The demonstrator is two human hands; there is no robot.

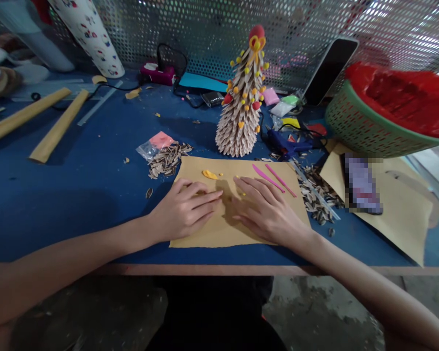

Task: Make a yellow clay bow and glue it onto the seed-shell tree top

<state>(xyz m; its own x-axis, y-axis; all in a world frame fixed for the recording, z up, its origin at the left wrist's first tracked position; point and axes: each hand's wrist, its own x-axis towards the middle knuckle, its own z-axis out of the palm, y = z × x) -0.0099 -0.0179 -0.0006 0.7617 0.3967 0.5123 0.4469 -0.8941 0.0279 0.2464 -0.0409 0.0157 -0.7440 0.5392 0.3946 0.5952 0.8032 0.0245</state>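
My left hand [188,207] rests on a sheet of brown paper [201,234], fingers stretched toward the right. Opposite it, my right hand [261,204] lies on the same sheet with its fingers spread. Anything under the fingers is hidden. A lump of yellow clay [209,174] and several tiny yellow bits lie just beyond my hands. Two pink modelling tools [269,178] lie near the sheet's upper right corner. Behind the paper stands a cone-shaped tree [239,117] covered in seed shells, with yellow and red balls and a red top.
Seed shells are heaped at left [166,160] and right [316,192] of the paper. A blue glue gun [289,144] lies behind. A green basket [366,124] with a red bag, a leaning phone [331,68] and another, pixelated phone [363,187] are at right. Cardboard strips [60,126] lie left.
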